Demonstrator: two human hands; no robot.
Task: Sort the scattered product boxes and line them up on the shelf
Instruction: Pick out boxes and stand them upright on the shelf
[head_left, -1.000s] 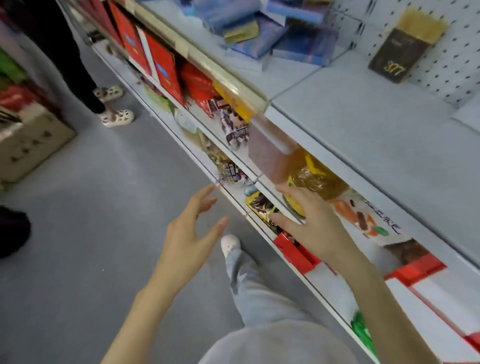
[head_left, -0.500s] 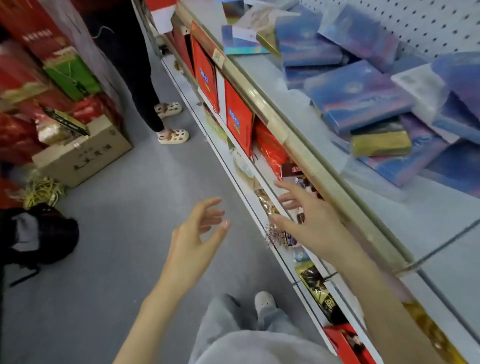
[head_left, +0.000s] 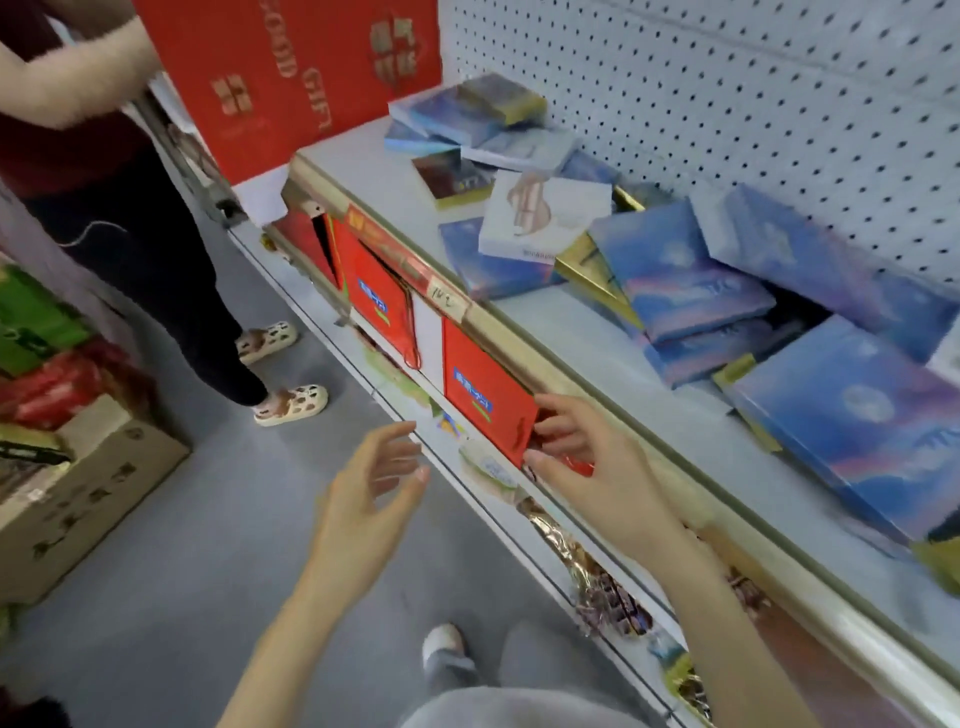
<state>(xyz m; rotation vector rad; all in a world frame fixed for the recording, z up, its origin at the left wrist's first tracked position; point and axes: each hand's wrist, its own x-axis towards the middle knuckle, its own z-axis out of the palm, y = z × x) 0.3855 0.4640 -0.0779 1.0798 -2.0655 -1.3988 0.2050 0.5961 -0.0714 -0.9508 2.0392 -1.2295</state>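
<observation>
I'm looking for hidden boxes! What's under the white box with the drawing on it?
The white box lies on a blue box and overlaps a gold-edged box. Anything beneath its middle is covered, so more could hide there.

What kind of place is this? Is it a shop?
Most likely a shop aisle: a shelf with a pegboard back holds scattered blue product boxes, a handwritten price tag sits on its front edge, and a cardboard carton stands on the floor.
</observation>
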